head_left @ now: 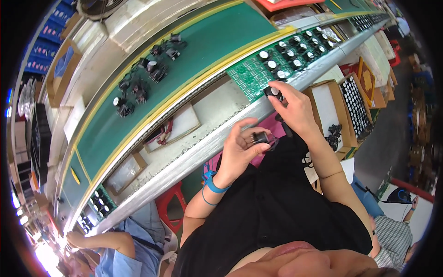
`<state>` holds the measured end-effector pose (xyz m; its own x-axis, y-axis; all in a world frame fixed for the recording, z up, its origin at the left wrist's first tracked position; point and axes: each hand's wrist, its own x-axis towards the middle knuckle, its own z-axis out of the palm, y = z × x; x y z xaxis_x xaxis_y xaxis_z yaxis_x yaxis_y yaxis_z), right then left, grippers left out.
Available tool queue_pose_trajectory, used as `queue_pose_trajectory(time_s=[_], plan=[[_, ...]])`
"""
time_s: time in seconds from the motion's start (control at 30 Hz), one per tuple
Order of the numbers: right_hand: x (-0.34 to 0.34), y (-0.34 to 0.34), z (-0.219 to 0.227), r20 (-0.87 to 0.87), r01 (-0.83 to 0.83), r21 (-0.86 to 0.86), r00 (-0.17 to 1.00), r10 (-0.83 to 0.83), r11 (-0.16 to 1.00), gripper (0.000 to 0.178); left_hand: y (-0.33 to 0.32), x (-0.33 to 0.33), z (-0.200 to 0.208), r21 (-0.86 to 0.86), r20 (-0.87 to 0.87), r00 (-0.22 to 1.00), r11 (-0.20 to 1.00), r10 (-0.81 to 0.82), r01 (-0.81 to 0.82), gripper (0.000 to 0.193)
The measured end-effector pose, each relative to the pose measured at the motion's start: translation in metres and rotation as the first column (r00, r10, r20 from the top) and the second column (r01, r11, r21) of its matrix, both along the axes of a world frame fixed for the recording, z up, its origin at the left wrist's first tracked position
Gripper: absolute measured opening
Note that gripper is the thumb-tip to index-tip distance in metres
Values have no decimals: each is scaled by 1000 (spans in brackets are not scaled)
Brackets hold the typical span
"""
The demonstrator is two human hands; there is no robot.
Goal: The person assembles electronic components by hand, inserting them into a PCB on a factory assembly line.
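My right hand pinches a black cylindrical capacitor with a pale top between thumb and fingers. It is over the near edge of a green circuit board, where several similar capacitors stand upright. Nearer my body, my left hand is closed around a small black component with metal pins; its exact kind is unclear. A blue wrist strap circles my left wrist.
Dark wired components lie in clusters on the green bench top. A metal rail runs along the near side. To the right are an open carton and a tray of capacitors. Co-workers sit at lower left and right.
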<state>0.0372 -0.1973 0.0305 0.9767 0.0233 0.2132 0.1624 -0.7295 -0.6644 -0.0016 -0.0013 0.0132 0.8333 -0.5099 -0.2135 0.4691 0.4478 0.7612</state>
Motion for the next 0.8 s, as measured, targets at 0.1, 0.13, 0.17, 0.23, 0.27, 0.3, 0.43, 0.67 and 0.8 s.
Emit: queue_pose_trajectory(time_s=[0.1,0.13,0.17,0.23,0.27,0.3,0.43,0.67,0.8], plan=[[15,16,-8,213,61,-288,977,2,956,29,2,-5,-16,-52,122,992,998,-14,20,39],[18,20,-10,203,33,-289,979,28,957,29,2,-6,-18,-73,148,988,996,-39,51,35],[21,22,-12,192,61,-340,981,6,938,29,2,-7,-16,-95,142,990,995,-24,37,32],[24,24,-13,191,97,-399,981,-21,912,27,7,-6,-14,-86,73,995,994,-68,74,32],[24,24,-14,176,114,-405,983,-45,907,25,9,-6,-14,-80,12,991,988,-133,134,33],[24,24,-15,187,108,-407,982,-33,907,25,9,-6,-15,-78,25,992,989,-122,123,35],[26,23,-15,141,53,-346,990,-4,937,26,16,-2,-10,-21,-14,986,986,-165,164,37],[33,13,-9,47,-90,-293,993,109,952,28,10,-1,-16,-23,152,987,998,-52,56,38],[36,10,-6,46,-147,-296,985,168,944,25,10,0,-13,-143,22,997,986,-79,81,44]])
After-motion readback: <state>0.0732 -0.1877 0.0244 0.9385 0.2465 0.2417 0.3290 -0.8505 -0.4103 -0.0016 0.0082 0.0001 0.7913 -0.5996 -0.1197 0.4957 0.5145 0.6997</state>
